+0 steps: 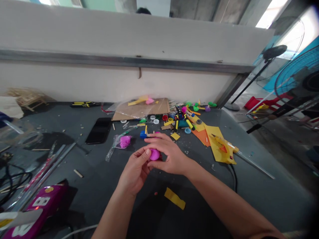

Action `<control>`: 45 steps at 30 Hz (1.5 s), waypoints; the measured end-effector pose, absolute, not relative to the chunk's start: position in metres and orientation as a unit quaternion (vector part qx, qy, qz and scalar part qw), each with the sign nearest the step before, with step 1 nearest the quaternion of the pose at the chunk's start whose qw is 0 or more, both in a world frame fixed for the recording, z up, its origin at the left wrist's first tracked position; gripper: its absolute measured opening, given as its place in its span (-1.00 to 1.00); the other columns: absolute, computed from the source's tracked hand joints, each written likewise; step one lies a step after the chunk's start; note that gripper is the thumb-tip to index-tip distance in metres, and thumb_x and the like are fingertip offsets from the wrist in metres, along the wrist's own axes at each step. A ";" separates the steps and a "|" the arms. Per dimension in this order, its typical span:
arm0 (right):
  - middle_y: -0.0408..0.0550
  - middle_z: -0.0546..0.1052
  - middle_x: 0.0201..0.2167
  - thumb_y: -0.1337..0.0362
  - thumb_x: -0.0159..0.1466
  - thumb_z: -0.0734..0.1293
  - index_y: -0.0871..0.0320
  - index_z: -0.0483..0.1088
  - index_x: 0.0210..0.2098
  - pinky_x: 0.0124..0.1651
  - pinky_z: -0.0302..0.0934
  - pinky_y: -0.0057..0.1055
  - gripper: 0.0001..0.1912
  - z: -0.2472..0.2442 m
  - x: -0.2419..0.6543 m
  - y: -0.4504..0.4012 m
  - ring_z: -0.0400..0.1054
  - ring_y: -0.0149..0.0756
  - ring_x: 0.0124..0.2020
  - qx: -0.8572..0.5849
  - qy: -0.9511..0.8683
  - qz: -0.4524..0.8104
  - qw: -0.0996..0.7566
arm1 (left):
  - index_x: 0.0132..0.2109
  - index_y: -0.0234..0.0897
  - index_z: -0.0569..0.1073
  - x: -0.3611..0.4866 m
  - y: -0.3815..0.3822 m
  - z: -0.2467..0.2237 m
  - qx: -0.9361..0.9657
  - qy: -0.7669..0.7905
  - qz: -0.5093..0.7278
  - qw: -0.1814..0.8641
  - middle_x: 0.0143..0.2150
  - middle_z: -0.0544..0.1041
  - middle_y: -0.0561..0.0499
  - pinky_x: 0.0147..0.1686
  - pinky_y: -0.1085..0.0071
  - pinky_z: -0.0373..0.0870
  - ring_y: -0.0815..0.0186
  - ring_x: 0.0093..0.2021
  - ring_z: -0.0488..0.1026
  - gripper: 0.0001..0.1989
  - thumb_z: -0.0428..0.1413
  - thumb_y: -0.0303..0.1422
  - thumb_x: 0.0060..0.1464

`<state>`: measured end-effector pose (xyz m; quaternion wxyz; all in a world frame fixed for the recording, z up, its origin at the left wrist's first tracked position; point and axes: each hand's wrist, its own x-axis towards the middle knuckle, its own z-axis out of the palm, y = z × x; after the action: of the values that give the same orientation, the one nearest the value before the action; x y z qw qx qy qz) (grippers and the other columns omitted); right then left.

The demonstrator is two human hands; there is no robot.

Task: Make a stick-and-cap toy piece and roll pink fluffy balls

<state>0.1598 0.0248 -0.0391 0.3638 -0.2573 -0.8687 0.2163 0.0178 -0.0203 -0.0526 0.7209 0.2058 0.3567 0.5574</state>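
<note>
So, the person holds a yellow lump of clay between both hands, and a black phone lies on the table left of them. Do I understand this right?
Not quite: the head view shows the lump is magenta, not yellow. It is held between the left hand and right hand, and the black phone lies left of them.

1. We see one small lump of magenta modelling clay (pixel 154 154), rounded and smooth, with a little shine on its top.
2. We see it held between the person's left hand (pixel 134 171) and right hand (pixel 169 154).
3. The left thumb (pixel 148 152) touches its left side, and the right fingers (pixel 156 140) curve above it.
4. The hands hide its lower part, so we cannot tell its full shape.
</note>
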 end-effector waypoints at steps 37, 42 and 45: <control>-0.06 0.48 -0.06 0.13 0.12 0.39 0.05 0.35 -0.13 0.21 -0.07 -0.06 -0.66 -0.041 0.161 0.028 0.21 -0.17 0.11 -0.297 -0.862 0.189 0.364 | -0.25 -0.35 0.53 0.022 -0.019 -0.051 0.234 0.370 0.580 0.687 -0.39 0.54 0.01 -0.41 0.59 0.40 0.45 -0.43 0.46 -0.76 0.26 -0.35 -0.12; -0.07 0.46 -0.02 0.14 0.11 0.39 0.02 0.33 -0.07 0.22 -0.11 -0.06 -0.60 -0.039 0.161 0.028 0.18 -0.17 0.13 -0.288 -0.874 0.185 0.345 | -0.32 -0.35 0.53 0.022 -0.020 -0.050 0.237 0.387 0.575 0.681 -0.43 0.54 0.03 -0.42 0.61 0.39 0.45 -0.44 0.47 -0.82 0.28 -0.42 -0.16; -0.12 0.50 -0.08 0.21 0.15 0.35 0.01 0.37 -0.14 0.25 -0.18 -0.05 -0.73 -0.041 0.161 0.027 0.20 -0.20 0.13 -0.294 -0.866 0.180 0.362 | -0.28 -0.33 0.53 0.022 -0.020 -0.050 0.230 0.391 0.571 0.685 -0.39 0.54 0.03 -0.37 0.56 0.42 0.43 -0.41 0.48 -0.79 0.28 -0.39 -0.15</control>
<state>0.1610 0.0272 -0.0406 0.3625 -0.2944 -0.8658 0.1800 0.0223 -0.0199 -0.0497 0.6849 0.2299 0.3907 0.5705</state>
